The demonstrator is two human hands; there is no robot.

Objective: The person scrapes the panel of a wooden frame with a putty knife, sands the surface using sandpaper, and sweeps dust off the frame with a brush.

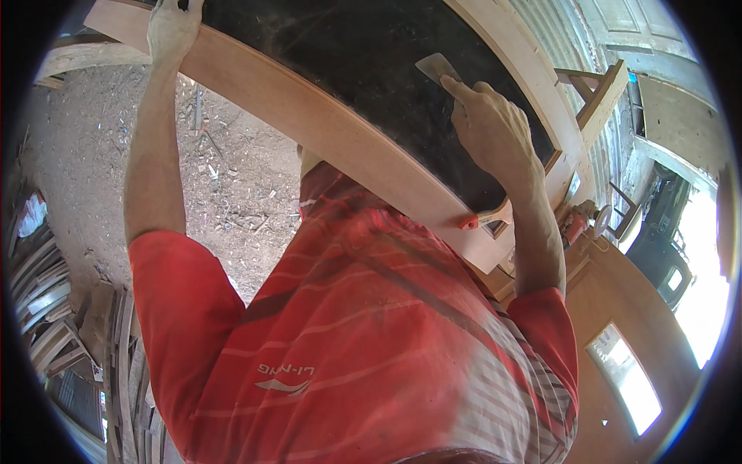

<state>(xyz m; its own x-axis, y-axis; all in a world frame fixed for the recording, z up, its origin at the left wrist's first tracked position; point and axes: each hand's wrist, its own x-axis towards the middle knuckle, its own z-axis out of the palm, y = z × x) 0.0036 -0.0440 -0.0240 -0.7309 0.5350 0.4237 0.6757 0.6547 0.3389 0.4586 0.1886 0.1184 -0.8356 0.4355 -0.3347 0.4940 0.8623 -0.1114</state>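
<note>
A putty knife (439, 68) with a pale, flat blade is gripped in my right hand (495, 127), its index finger stretched along the tool. The blade lies over a dark, glossy panel (348, 69) set in a wooden frame with a curved far side. My left hand (174, 31) is at the far left, over the frame's near rail (286, 100); its fingers are mostly cut off by the picture's upper edge, with a small dark patch between them. Below my right wrist, a wooden-handled tool with a red end (468, 222) lies across the frame's corner.
Wood scraps are stacked at the lower left (54, 301). Debris litters the dirt floor (224, 178). At right stand a wooden door panel with a small window (626, 379), a red power tool (576, 224) and a wooden bracket (603, 104). Corrugated sheet metal (553, 35) is behind.
</note>
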